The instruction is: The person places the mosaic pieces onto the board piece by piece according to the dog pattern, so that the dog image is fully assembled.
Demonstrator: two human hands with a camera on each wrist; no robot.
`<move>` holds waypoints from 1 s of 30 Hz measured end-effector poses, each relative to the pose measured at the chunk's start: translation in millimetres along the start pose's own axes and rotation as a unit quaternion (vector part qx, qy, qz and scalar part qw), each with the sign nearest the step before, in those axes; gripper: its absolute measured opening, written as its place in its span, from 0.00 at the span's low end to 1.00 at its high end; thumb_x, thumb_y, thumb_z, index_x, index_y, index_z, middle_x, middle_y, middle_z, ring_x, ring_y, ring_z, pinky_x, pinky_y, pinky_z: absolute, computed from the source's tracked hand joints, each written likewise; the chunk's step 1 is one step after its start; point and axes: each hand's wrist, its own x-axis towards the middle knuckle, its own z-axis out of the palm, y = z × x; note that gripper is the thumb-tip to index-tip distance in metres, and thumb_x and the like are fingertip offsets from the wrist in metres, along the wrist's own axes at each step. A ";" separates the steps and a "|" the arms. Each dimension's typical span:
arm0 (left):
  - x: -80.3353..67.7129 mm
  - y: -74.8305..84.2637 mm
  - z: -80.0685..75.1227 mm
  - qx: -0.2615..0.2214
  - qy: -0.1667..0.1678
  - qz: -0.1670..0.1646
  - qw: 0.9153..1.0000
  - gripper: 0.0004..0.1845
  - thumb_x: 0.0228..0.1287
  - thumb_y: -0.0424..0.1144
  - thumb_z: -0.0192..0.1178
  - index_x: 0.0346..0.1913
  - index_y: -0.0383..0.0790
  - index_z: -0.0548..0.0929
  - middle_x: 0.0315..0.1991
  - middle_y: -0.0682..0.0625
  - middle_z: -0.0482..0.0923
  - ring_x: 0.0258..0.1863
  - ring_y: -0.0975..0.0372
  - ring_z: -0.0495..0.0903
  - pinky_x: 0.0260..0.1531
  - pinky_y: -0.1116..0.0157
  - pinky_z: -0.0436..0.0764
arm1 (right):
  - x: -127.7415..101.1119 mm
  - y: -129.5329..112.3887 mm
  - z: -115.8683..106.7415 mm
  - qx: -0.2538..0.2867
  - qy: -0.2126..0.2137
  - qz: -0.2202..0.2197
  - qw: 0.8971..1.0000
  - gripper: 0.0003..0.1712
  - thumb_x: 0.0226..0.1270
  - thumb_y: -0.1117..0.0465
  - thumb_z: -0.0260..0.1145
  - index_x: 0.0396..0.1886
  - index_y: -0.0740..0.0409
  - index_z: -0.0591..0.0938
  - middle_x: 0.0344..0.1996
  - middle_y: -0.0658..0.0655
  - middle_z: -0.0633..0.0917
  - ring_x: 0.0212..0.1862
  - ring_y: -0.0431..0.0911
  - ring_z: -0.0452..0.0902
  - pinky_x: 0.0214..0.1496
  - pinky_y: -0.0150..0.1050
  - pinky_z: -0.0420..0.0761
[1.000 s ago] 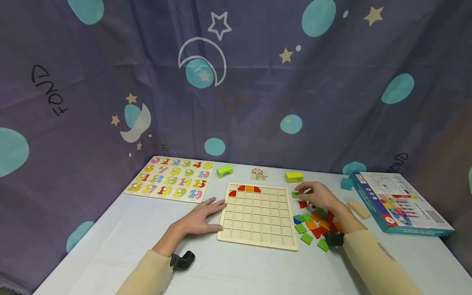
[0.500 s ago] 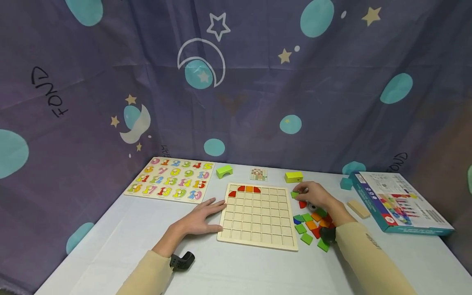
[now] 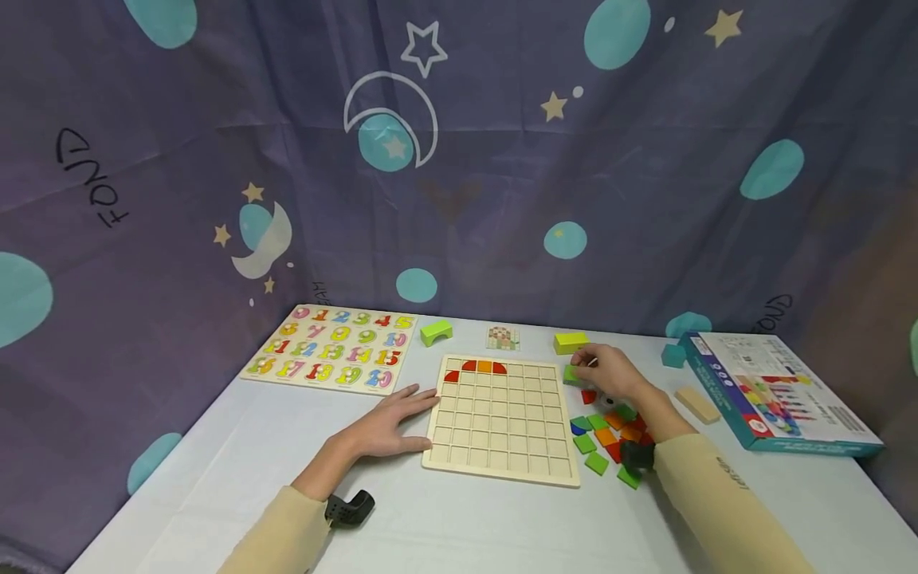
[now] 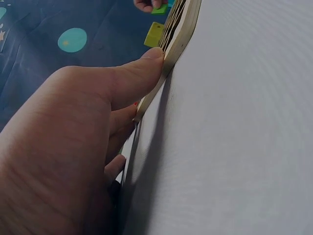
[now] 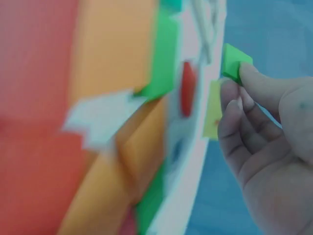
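A wooden grid board (image 3: 502,418) lies mid-table with a few red and orange pieces (image 3: 482,367) in its top row. My left hand (image 3: 390,421) rests flat on the table, fingers straight, its thumb (image 4: 139,73) against the board's left edge (image 4: 178,36). My right hand (image 3: 608,371) hovers by the board's upper right corner and pinches a small green tile (image 3: 571,373), also seen as the green tile (image 5: 234,62) at its fingertips. A pile of green, orange, red and blue tiles (image 3: 610,438) lies to the right of the board.
A number puzzle board (image 3: 333,347) lies at the left. A green arch block (image 3: 436,332), a small pattern card (image 3: 503,338) and a yellow-green block (image 3: 570,342) sit behind the grid. A printed box (image 3: 774,392), a wooden bar (image 3: 697,405) and a teal block (image 3: 672,355) are at the right.
My right hand has lifted the green tile slightly and drawn it up toward the board's upper right corner. My left hand has stayed put.
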 end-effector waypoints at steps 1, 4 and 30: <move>-0.2 -0.2 0.0 0.000 0.001 0.000 1.000 0.40 0.63 0.58 0.66 0.76 0.49 0.69 0.77 0.57 0.60 0.78 0.50 0.48 0.72 0.39 0.53 | 0.2 -4.5 0.0 0.002 0.003 -0.013 1.000 0.07 0.71 0.64 0.67 0.42 0.63 0.82 0.38 0.57 0.81 0.41 0.52 0.77 0.41 0.41 0.81; -1.0 -1.4 0.5 -0.001 0.003 0.003 1.000 0.40 0.63 0.58 0.66 0.76 0.48 0.69 0.77 0.56 0.60 0.78 0.49 0.48 0.71 0.39 0.54 | 0.9 -20.4 2.8 0.017 0.004 -0.062 0.998 0.06 0.71 0.64 0.67 0.41 0.64 0.82 0.36 0.58 0.82 0.39 0.54 0.80 0.39 0.42 0.82; -2.2 6.1 -5.7 0.052 -0.001 0.028 0.998 0.38 0.66 0.58 0.63 0.75 0.46 0.71 0.76 0.53 0.63 0.77 0.47 0.54 0.71 0.43 0.57 | 35.0 -137.1 97.6 0.086 -0.086 -0.142 0.982 0.02 0.67 0.67 0.70 0.36 0.62 0.84 0.29 0.51 0.83 0.29 0.46 0.81 0.31 0.36 0.80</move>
